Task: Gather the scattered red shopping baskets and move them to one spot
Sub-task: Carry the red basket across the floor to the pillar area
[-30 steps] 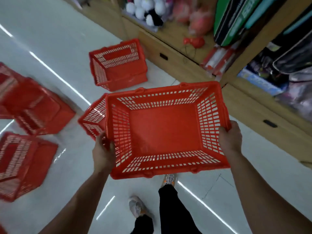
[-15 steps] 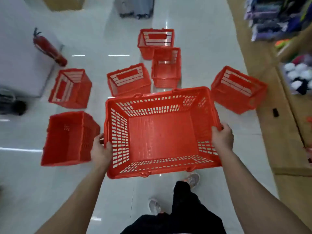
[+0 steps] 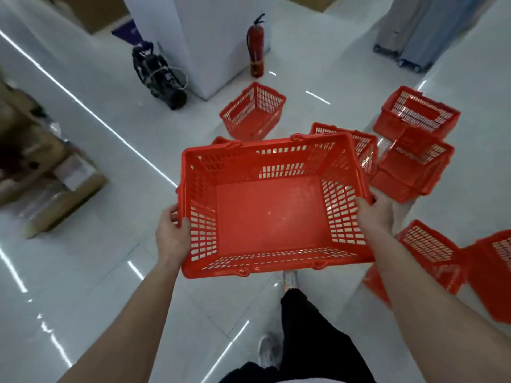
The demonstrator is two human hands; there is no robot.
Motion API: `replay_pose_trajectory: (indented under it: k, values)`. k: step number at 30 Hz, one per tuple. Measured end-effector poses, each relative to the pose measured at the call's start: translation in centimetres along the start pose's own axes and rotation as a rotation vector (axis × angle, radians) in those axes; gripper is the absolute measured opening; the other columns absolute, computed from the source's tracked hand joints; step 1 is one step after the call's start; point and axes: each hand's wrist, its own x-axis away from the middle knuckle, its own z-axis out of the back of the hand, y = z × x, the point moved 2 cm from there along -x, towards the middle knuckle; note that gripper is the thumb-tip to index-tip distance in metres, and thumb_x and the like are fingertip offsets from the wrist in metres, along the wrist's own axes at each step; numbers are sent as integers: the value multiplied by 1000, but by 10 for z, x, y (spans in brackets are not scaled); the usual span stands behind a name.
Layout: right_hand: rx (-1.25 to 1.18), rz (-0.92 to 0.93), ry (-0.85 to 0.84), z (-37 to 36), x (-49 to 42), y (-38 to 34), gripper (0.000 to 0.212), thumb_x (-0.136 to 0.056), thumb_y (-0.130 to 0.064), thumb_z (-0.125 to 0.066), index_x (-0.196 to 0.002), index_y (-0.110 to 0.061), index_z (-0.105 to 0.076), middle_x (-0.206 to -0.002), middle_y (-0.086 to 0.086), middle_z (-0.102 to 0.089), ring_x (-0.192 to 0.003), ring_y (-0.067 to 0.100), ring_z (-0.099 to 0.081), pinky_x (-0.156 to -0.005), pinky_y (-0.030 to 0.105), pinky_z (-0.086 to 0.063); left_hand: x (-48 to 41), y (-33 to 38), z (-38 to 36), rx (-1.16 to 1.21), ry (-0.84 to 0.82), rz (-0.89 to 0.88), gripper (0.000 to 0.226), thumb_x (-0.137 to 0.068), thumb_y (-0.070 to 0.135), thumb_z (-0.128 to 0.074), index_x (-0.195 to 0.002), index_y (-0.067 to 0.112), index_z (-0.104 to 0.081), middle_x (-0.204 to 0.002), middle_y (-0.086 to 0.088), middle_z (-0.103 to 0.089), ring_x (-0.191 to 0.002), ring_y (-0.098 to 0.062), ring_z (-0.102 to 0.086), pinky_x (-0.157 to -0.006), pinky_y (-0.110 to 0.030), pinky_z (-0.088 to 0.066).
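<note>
I carry an empty red shopping basket [image 3: 271, 208] level in front of me, above the floor. My left hand [image 3: 172, 233] grips its left rim and my right hand [image 3: 376, 212] grips its right rim. Several other red baskets lie scattered on the floor: one [image 3: 253, 111] beyond the carried basket near the pillar, one [image 3: 365, 150] partly hidden behind its far right corner, two [image 3: 414, 167] at the right middle, and two [image 3: 431, 252] at the lower right.
A white pillar [image 3: 210, 42] stands ahead with a red fire extinguisher [image 3: 255, 48] at its base and a black machine [image 3: 159, 76] to its left. Cardboard boxes [image 3: 41, 175] sit at the left. Suitcases [image 3: 414, 31] stand at the top right. My feet are below the basket.
My view has swung left: the shelves have left the frame, and the pillar, extinguisher and boxes have come in. The scattered baskets have shifted to the right. Both hands keep the same grip.
</note>
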Motion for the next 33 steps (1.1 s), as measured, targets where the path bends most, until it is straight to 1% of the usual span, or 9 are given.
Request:
replay_pose_trajectory:
  k: [4,9,12,15,19,22,27,30,33]
  values:
    - [50,11,-74,-69,-32,-33,23,-88,-24,-59,-107,-19,-71,-95,-2,-71,-91,24,-66,-78,31,-45,-54,-22,4,14,47,112,35,-99,31,-57,-133,27,-49,-104,8,-62,-75,-3,-64,-53,-17,-47]
    - [121,27,-179,-166,-96,-65,29,-89,-27,-59,-115,-19,-70,-105,4,-73,-98,28,-67,-91,43,-53,-121,-53,-18,11,94,242,36,-99,34,-57,-133,32,-46,-110,9,-62,-79,-7,-66,-58,-24,-53]
    - [205,69,-245,-235,-146,-88,25,-89,-25,-60,-108,-15,-70,-100,6,-73,-97,31,-67,-86,40,-51,-163,-70,-40,2,146,323,35,-99,33,-55,-134,31,-47,-111,8,-63,-86,-15,-69,-74,-38,-59]
    - [284,113,-309,-306,-195,-111,27,-89,-24,-59,-111,-13,-70,-104,8,-73,-100,32,-66,-84,37,-48,-202,-84,-70,10,203,411,34,-99,29,-54,-134,29,-49,-110,8,-62,-90,-18,-68,-81,-42,-58]
    - [359,183,-386,-399,-257,-134,32,-84,-27,-60,-111,-14,-72,-93,1,-72,-93,29,-68,-77,34,-48,-252,-108,-117,45,277,508,34,-100,26,-56,-133,24,-51,-107,8,-62,-86,-13,-67,-75,-33,-57]
    - [384,225,-423,-464,-294,-149,38,-81,-30,-59,-114,-14,-71,-102,6,-74,-96,27,-68,-87,42,-54,-286,-128,-144,72,333,562,30,-97,26,-59,-126,24,-53,-98,11,-62,-77,0,-62,-62,-15,-45]
    - [409,309,-491,-552,-325,-166,36,-80,-35,-59,-110,-20,-70,-98,-3,-72,-88,17,-67,-82,32,-52,-325,-164,-167,92,308,704,33,-90,30,-69,-115,27,-47,-87,17,-59,-68,3,-61,-51,-8,-39]
    - [442,311,-530,-591,-336,-160,30,-81,-29,-62,-108,-19,-71,-97,0,-72,-88,18,-66,-82,32,-51,-333,-189,-180,77,246,757,35,-89,29,-68,-113,30,-43,-91,16,-60,-71,0,-62,-54,-17,-44]
    - [450,265,-565,-619,-340,-146,18,-80,-26,-64,-97,-25,-69,-87,-4,-70,-74,6,-63,-66,13,-43,-333,-208,-191,69,183,811,36,-90,30,-67,-114,32,-40,-92,16,-60,-76,-3,-64,-60,-27,-52]
